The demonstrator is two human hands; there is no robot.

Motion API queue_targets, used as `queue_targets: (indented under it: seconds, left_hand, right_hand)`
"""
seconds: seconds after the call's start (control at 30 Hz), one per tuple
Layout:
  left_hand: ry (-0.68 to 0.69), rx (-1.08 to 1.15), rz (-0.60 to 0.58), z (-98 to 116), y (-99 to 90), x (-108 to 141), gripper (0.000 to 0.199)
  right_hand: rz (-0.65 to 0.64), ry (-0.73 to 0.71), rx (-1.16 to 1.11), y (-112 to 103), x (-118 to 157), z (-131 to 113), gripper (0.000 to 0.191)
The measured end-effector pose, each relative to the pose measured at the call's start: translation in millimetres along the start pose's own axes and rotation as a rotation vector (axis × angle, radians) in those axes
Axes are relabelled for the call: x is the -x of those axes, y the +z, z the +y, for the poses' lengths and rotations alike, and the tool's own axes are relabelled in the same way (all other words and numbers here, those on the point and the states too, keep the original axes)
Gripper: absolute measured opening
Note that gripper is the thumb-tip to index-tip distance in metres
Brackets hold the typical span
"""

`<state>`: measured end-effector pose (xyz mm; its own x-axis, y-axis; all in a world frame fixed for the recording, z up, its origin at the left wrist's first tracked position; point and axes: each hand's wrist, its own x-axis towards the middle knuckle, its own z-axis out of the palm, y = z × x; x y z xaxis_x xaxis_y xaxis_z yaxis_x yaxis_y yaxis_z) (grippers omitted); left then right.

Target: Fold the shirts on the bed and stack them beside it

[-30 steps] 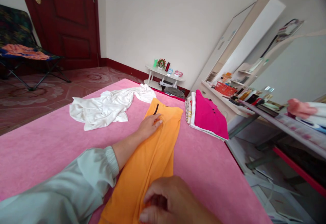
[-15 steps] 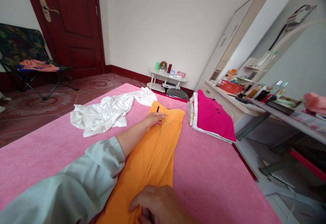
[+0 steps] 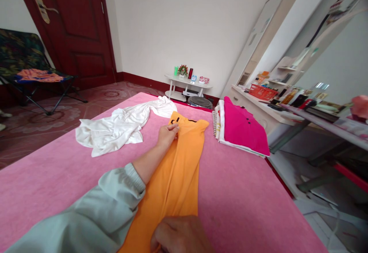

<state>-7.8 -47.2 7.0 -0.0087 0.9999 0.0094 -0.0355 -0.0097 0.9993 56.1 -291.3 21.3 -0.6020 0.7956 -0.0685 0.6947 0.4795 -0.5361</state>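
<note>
An orange garment (image 3: 184, 165) lies lengthwise on the pink bed cover (image 3: 244, 199), its far end showing small black marks. My left hand (image 3: 168, 135) pinches the garment's left edge near that far end. Close to the bottom of the view, my right hand (image 3: 179, 234) is closed on the near part of the same cloth; its fingertips are partly hidden. A crumpled white garment (image 3: 115, 128) is spread to the left. To the right sits a folded stack with a magenta shirt (image 3: 244, 128) on top.
A low white shelf (image 3: 186, 81) with small items stands beyond the bed. On the right is a dresser with a red basket (image 3: 262, 92) and bottles. A folding chair (image 3: 37, 73) holding cloth stands at the left, near a dark red door (image 3: 77, 27).
My left hand has shifted slightly left and up with the garment's edge, and more black marks show there. My right hand has moved slightly down, its fingers more closed. The view has shifted a little.
</note>
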Motion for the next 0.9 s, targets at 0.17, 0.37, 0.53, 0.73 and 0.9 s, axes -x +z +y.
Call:
queue_targets:
  seconds: [0.17,0.37,0.53,0.73,0.9]
  left_hand:
    - [0.241,-0.462,0.046,-8.5,-6.9,-2.0,0.04]
    - [0.424,-0.845,-0.002,-2.4,-8.6,5.5,0.025]
    - [0.45,-0.889,-0.004,0.6,-8.5,5.6,0.026]
    - [0.462,-0.881,0.028,-1.2,-9.0,4.2,0.036]
    - [0.46,-0.86,0.041,-1.2,-8.8,7.3,0.046]
  right_hand:
    - [0.088,0.098,-0.05,-14.1,10.0,-0.9,0.034]
    - [0.113,0.258,0.118,-72.9,32.2,3.1,0.024]
    - [-0.139,0.261,0.243,-85.4,36.4,2.7,0.024]
    - [-0.193,0.324,0.253,-92.0,44.1,-8.3,0.02]
    - [-0.029,0.34,0.27,-95.8,37.6,3.5,0.022]
